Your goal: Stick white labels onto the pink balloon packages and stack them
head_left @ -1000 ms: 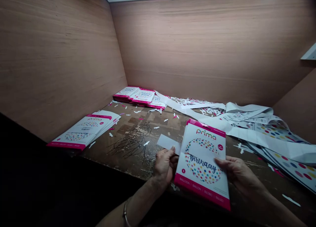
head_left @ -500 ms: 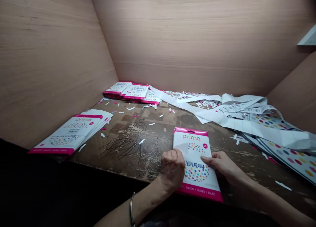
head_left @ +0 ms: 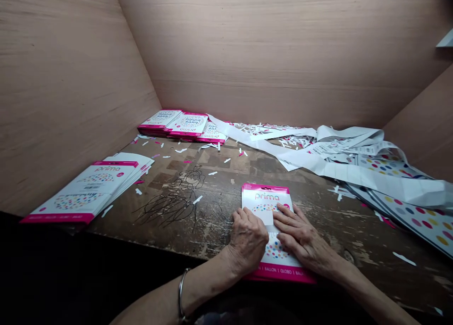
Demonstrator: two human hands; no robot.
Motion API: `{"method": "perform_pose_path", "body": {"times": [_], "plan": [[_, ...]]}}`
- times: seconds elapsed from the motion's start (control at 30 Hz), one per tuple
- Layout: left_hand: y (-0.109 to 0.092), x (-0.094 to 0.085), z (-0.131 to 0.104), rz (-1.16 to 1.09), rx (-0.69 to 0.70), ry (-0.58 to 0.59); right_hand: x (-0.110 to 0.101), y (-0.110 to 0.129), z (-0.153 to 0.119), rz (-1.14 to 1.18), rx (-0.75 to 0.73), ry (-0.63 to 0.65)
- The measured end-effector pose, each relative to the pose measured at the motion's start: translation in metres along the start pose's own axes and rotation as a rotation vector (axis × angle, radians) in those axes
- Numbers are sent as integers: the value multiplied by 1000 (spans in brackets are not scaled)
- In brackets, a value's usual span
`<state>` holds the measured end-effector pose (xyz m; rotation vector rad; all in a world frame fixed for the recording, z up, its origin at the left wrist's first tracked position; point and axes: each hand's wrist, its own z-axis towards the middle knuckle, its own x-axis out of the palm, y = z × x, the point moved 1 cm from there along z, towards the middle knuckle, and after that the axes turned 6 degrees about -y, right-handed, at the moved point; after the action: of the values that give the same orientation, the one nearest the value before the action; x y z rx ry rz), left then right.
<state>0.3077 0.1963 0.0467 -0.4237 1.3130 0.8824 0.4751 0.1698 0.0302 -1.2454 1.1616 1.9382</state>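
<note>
Packet [head_left: 274, 256]: front edge of table [head_left: 212, 197]; long axis front to back | Left hand [head_left: 249, 240]: curled over left side, white slip [head_left: 265, 217]; grip hidden | Right hand [head_left: 302, 237]: flat on right side, unclasped; neither nearer

A pale wood-grained left wall [head_left: 71, 89], far wall [head_left: 265, 56] and right wall [head_left: 426, 108] enclosed a worn brown tabletop [head_left: 233, 179], scuffed and patchy. A tangle of thin dark lines [head_left: 166, 197] marked its left part. Small white and pink paper scraps [head_left: 197, 200] lay scattered there, with a heap of shreds [head_left: 290, 140] along the far side. Sheets with coloured dots [head_left: 419, 219] lay at the right.
</note>
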Motion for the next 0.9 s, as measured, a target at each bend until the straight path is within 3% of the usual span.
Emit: {"method": "perform_pose_path", "body": {"times": [0.27,0.47,0.63,0.9], "plan": [[-4,-4,3,-45,-12,136,1,8,0,69,-1,12],[8,3,-25,-243,-46,125,1,6,-1,63,11,7],[23,2,-42,-396,64,154,3,6,-2,85,1,-31],[29,3,-41,-372,177,125,-1,6,-1,16,-33,-9]]}}
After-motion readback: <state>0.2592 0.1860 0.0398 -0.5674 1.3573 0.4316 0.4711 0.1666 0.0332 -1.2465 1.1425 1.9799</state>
